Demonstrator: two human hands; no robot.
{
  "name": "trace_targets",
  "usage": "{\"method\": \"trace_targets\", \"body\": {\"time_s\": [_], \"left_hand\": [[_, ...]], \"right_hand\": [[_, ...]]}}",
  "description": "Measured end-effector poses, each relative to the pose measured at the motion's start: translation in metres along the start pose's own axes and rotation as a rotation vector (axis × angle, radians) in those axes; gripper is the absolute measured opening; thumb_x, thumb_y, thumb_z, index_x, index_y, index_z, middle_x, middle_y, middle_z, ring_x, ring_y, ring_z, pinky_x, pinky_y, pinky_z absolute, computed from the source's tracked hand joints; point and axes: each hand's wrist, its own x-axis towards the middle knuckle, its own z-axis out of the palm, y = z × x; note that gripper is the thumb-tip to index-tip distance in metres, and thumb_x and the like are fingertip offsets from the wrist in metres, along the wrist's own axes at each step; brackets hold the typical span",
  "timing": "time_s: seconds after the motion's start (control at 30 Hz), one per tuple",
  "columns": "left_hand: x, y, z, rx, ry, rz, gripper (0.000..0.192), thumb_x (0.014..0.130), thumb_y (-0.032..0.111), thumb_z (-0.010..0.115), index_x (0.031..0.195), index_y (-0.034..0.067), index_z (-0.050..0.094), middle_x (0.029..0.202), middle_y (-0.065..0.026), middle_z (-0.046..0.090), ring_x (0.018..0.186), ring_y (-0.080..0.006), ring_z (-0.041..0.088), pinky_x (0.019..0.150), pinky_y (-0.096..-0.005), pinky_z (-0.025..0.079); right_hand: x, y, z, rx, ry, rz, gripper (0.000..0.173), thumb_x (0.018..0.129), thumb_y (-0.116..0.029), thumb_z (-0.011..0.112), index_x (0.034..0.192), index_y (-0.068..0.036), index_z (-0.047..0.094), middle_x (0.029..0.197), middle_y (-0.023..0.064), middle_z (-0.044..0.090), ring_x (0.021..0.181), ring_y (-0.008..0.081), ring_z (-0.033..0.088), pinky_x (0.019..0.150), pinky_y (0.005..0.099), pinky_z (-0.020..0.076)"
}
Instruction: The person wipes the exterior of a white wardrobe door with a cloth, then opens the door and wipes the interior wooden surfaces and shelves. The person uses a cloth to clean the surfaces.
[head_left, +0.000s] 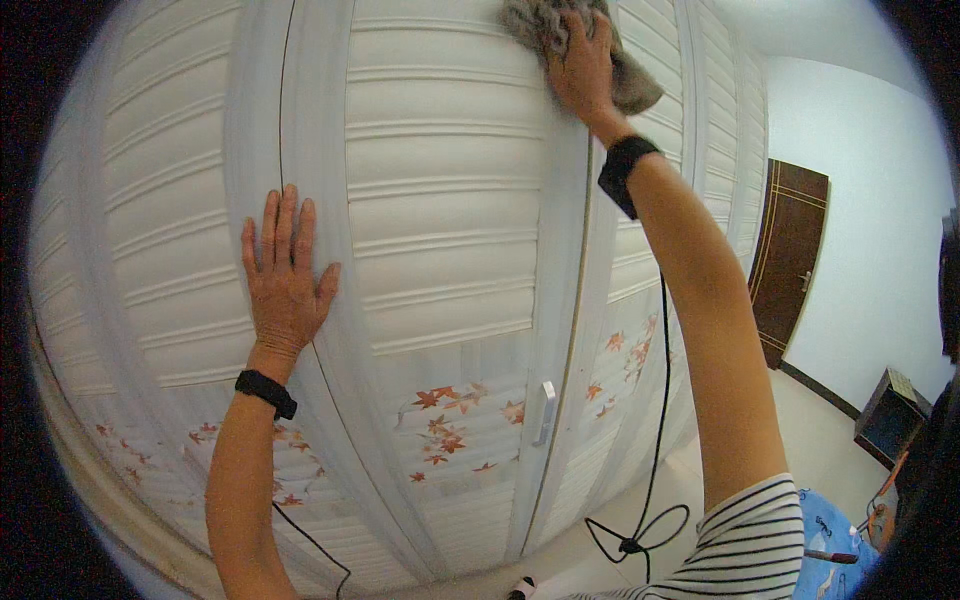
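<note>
A tall white wardrobe (446, 217) with ribbed door panels and printed red maple leaves fills the view before me. My left hand (285, 274) lies flat, fingers spread, across the seam between two doors. High up to the right, my right hand (581, 67) presses a crumpled grey-brown cloth (634, 79) on the upper part of a door, near its right frame. Below it, a pale metal handle (545, 412) is fixed low on that door. Each wrist wears a black band.
A black cable (666, 360) hangs from my right arm's side to a tied bundle near the floor. At right are a brown door (789, 255), a dark open box (890, 420) by the wall and a blue patterned cloth item (832, 525). A shoe tip (523, 589) shows below.
</note>
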Motion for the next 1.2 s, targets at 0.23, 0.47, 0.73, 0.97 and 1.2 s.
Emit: {"method": "trace_targets", "body": {"time_s": [0.23, 0.47, 0.73, 0.97, 1.2], "left_hand": [[-0.001, 0.001, 0.0, -0.009, 0.016, 0.0, 0.079, 0.087, 0.033, 0.063, 0.153, 0.009, 0.026, 0.161, -0.011, 0.018, 0.149, -0.0276, 0.017, 0.122, -0.0507, 0.008], [-0.002, 0.0, 0.0, -0.027, -0.027, -0.019, 0.082, 0.087, 0.034, 0.063, 0.153, 0.008, 0.024, 0.162, -0.0109, 0.017, 0.15, -0.028, 0.015, 0.122, -0.0512, 0.005], [-0.002, 0.0, -0.001, -0.026, -0.023, -0.006, 0.082, 0.086, 0.034, 0.064, 0.153, 0.008, 0.024, 0.161, -0.0129, 0.018, 0.149, -0.03, 0.016, 0.121, -0.053, 0.008], [-0.003, 0.0, -0.003, -0.067, -0.048, -0.013, 0.079, 0.088, 0.036, 0.062, 0.152, 0.007, 0.026, 0.16, -0.0141, 0.02, 0.149, -0.0304, 0.016, 0.121, -0.0534, 0.008], [-0.003, -0.002, -0.003, -0.132, -0.045, -0.015, 0.081, 0.084, 0.034, 0.064, 0.15, 0.004, 0.028, 0.159, -0.0176, 0.022, 0.148, -0.0336, 0.017, 0.119, -0.0571, 0.009]], "right_hand": [[-0.139, -0.022, -0.058, 0.12, -0.137, -0.103, 0.046, 0.078, -0.02, 0.078, 0.119, -0.011, 0.059, 0.138, 0.0287, 0.039, 0.129, 0.0475, 0.039, 0.108, 0.0521, 0.0347], [-0.234, -0.053, -0.108, 0.244, -0.391, -0.209, 0.039, 0.072, -0.004, 0.074, 0.11, -0.01, 0.064, 0.135, 0.027, 0.041, 0.128, 0.0464, 0.04, 0.108, 0.0535, 0.0318], [-0.14, -0.051, -0.057, 0.213, -0.192, -0.13, 0.044, 0.078, -0.009, 0.074, 0.119, -0.01, 0.058, 0.139, 0.0289, 0.036, 0.13, 0.0479, 0.038, 0.11, 0.0543, 0.0304], [0.014, -0.041, 0.012, -0.026, -0.053, -0.009, 0.055, 0.086, -0.018, 0.068, 0.135, -0.008, 0.045, 0.14, 0.0306, 0.033, 0.131, 0.0495, 0.035, 0.108, 0.055, 0.0349], [0.116, -0.061, 0.051, -0.105, 0.018, 0.345, 0.053, 0.087, -0.029, 0.065, 0.136, -0.018, 0.047, 0.138, 0.0292, 0.036, 0.13, 0.0483, 0.037, 0.103, 0.0552, 0.0405]]}}
